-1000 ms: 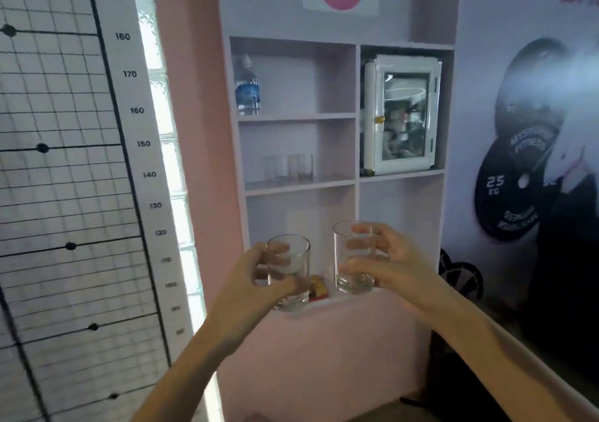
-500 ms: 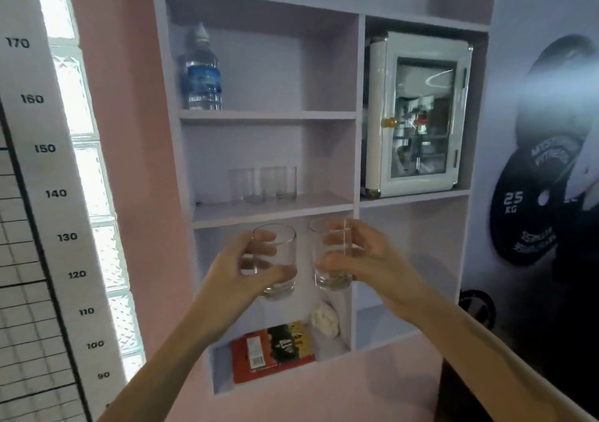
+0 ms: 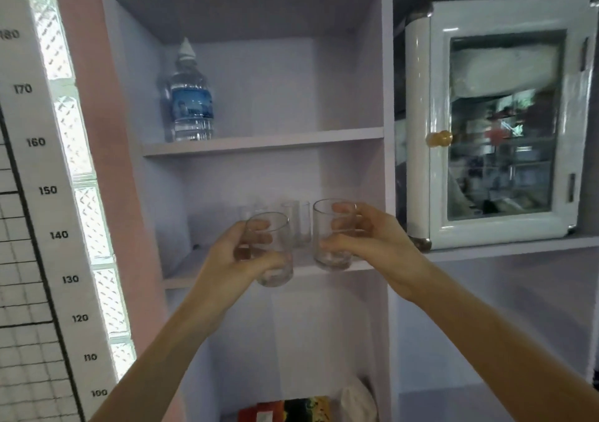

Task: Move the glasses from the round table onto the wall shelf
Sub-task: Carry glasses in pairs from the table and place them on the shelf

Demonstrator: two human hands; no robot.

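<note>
I hold one clear tumbler in each hand in front of the wall shelf (image 3: pixel 269 275). My left hand (image 3: pixel 236 259) grips the left glass (image 3: pixel 270 250), whose base hangs just below the front edge of the middle shelf board. My right hand (image 3: pixel 372 240) grips the right glass (image 3: pixel 334 233), whose base is level with that board's front edge. Behind them, a few clear glasses (image 3: pixel 296 220) stand at the back of the same compartment, partly hidden by the held ones.
A water bottle (image 3: pixel 191 97) stands on the board above. A white glass-door cabinet (image 3: pixel 499 123) fills the right compartment. A colourful box (image 3: pixel 288 410) and a white wad (image 3: pixel 358 402) lie in the bottom compartment. A height chart (image 3: pixel 39 211) and glass-block window (image 3: pixel 87 220) are on the left.
I have come closer to the shelf. Both hands have risen with their glasses, from the lower compartment up to the level of the middle shelf board.
</note>
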